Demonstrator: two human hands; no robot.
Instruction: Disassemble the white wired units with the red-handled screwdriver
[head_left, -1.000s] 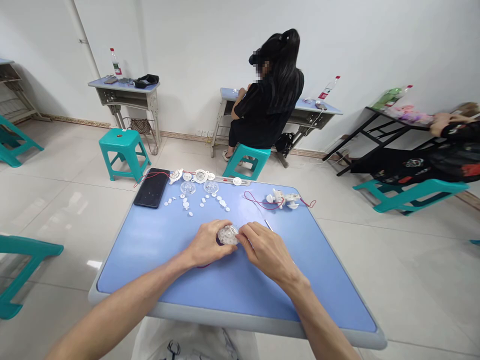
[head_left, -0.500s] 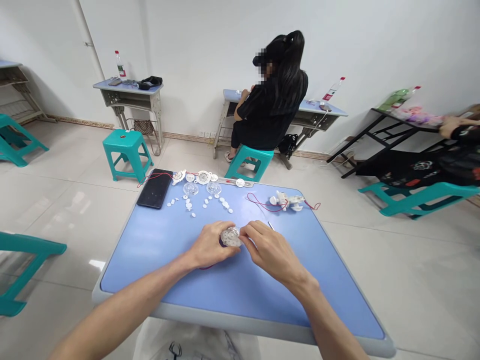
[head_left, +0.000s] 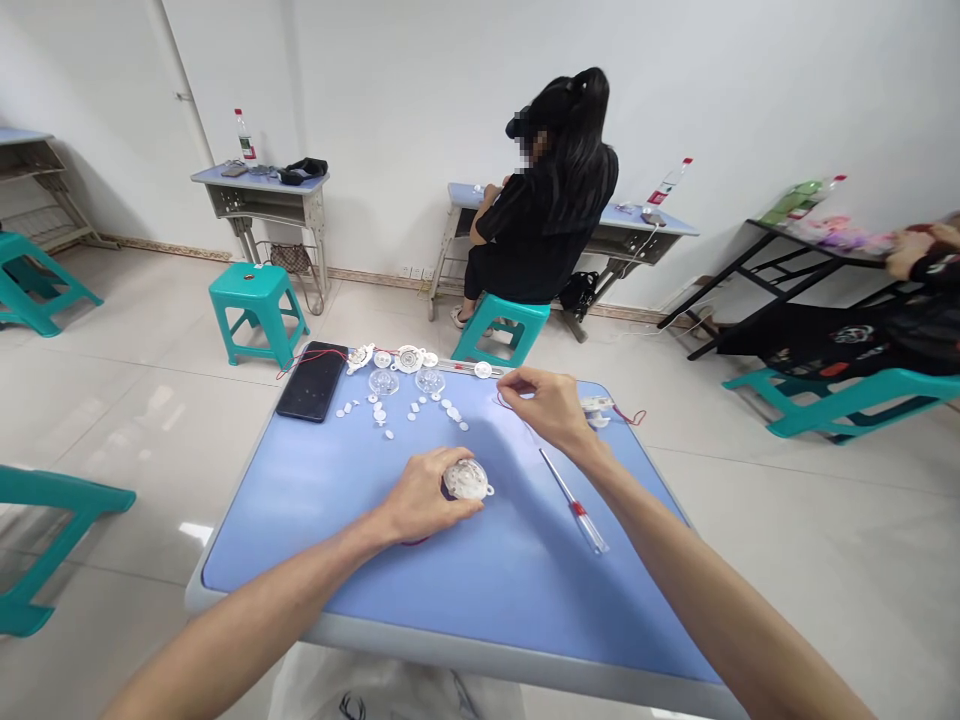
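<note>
My left hand (head_left: 421,498) is closed round a round clear-and-white plastic part (head_left: 466,479) that rests on the blue table (head_left: 315,500). My right hand (head_left: 546,402) is stretched out to the far right of the table, fingers curled over a red wire (head_left: 504,401) and a white plastic assembly (head_left: 598,407); whether it grips anything is unclear. A thin screwdriver with a clear handle and red band (head_left: 572,499) lies on the table under my right forearm.
At the table's far edge lie a black phone (head_left: 312,380), several small white discs (head_left: 420,405) and round clear parts (head_left: 407,358). A person in black (head_left: 541,225) sits on a teal stool at a desk beyond. Teal stools (head_left: 258,305) stand around.
My right hand left the round part and reached forward to the wire and white assembly at the far right, uncovering the screwdriver. My left hand stays on the round part.
</note>
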